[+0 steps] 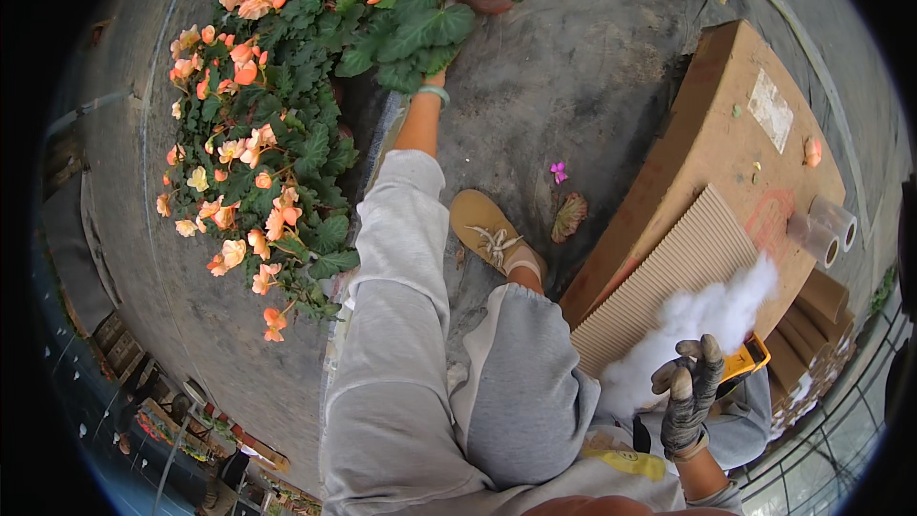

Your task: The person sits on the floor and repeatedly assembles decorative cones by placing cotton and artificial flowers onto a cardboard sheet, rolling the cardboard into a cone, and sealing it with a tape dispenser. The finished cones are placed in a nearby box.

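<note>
My left arm, in a grey sleeve, reaches forward to the flowering begonias (pixel 315 148), which have dark green leaves and peach blooms. Only the back edge of my left hand (pixel 437 78) shows, above a pale green bracelet (pixel 432 93). Leaves cover its fingers, so what it holds is hidden. At the lower right, my right hand (pixel 690 392) is raised in a dark, worn glove. Its fingers are bent and apart, with nothing visible between them. White fluffy fibre (pixel 683 320) lies just beyond it, beside a yellow and black object (pixel 747 358) partly covered by the hand.
A large cardboard box (pixel 707 124) stands on the right, with a corrugated sheet (pixel 669 277) and two clear film rolls (pixel 821 229) on it. Folded brown cardboard (pixel 807 325) sits behind. My tan shoe (pixel 487 229) rests on dark ground cloth near a fallen leaf (pixel 569 217).
</note>
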Available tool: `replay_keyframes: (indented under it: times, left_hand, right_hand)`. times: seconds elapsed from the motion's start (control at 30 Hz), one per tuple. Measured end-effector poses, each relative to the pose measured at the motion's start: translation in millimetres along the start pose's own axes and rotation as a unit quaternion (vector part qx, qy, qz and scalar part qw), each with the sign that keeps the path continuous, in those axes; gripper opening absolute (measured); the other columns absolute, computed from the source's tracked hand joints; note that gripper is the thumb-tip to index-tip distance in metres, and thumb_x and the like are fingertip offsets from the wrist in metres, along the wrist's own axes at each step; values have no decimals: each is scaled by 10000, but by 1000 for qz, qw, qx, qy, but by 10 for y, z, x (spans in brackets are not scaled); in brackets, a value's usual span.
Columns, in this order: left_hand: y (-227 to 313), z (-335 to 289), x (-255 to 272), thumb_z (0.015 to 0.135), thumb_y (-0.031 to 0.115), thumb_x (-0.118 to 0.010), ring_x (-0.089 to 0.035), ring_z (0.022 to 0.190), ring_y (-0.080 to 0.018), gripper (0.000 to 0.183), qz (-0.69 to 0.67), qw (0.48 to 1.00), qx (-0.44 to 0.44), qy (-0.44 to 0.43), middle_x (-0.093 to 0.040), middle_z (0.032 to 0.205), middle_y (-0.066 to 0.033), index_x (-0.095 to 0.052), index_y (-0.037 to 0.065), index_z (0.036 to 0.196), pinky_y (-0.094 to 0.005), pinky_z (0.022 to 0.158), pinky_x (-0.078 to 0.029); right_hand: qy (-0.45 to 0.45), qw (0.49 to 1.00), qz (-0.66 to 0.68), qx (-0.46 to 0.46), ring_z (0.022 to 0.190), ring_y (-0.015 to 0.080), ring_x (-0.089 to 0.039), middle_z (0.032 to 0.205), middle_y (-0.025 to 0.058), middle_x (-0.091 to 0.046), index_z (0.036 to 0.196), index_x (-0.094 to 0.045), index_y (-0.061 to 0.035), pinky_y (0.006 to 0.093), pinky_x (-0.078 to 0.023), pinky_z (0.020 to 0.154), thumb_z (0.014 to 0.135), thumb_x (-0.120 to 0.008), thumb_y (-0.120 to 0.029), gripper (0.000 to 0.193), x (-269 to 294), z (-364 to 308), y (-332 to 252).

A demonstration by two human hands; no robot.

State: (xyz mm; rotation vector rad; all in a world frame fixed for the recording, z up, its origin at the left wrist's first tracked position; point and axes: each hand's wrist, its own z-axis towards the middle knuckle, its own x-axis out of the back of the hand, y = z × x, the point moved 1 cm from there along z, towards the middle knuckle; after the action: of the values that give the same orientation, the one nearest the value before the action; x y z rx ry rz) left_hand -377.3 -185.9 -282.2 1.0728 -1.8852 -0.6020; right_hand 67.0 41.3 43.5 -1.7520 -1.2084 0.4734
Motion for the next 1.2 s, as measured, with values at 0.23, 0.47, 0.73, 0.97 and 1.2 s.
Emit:
replay_keyframes:
  times: [0.23, 0.47, 0.73, 0.97, 1.2]
  left_hand:
    - [173, -596, 96, 733, 287, -752, -568, 985, -213, 460, -101, 991, -72, -49, -605, 1078, -73, -601, 51, 1097, -343, 931, -413]
    - [1154, -2595, 110, 809, 269, -666, -572, 1039, -194, 474, -241, 864, 37, -440, -611, 1107, -58, -518, 57, 1207, -384, 924, -435]
    - [1959, -4703, -116, 849, 340, -602, -501, 1171, -229, 554, -250, 788, -72, -558, -510, 1282, -104, -431, 51, 1289, -408, 1013, -366]
    - [1053, -6126, -433, 761, 174, -670, -394, 1265, -297, 768, 103, 628, -477, -607, -371, 1387, -159, -268, 42, 1402, -390, 1032, -346]
    - [182, -5903, -1178, 701, 84, -594, -480, 1147, -293, 487, 247, 388, -744, -484, -498, 1239, -150, -503, 9, 1174, -405, 981, -389]
  right_hand:
    - [-18, 997, 74, 26, 617, 144, -534, 1102, 104, -505, 1339, -330, -81, 250, -432, 534, 894, -578, -303, 555, -252, 82, -47]
    - [-5, 898, -298, 322, 1105, 322, -530, 1249, 194, -503, 1290, -443, -41, 389, -476, 877, 761, -697, -268, 629, -281, 219, -197]
    - [75, 883, -158, 436, 1216, 299, -400, 1314, 168, -371, 1361, -248, -38, 392, -336, 1026, 589, -847, -304, 1013, 548, -208, -269]
    - [-11, 890, 448, 78, 1156, 248, -512, 1281, 114, -503, 1319, -402, -50, 400, -413, 1002, 799, -639, -322, 633, 1237, -1070, 750]
    - [-40, 795, 598, -92, 1078, 287, -566, 1223, 128, -554, 1279, -447, -54, 429, -472, 934, 823, -562, -358, 561, 1241, -1188, 1834]
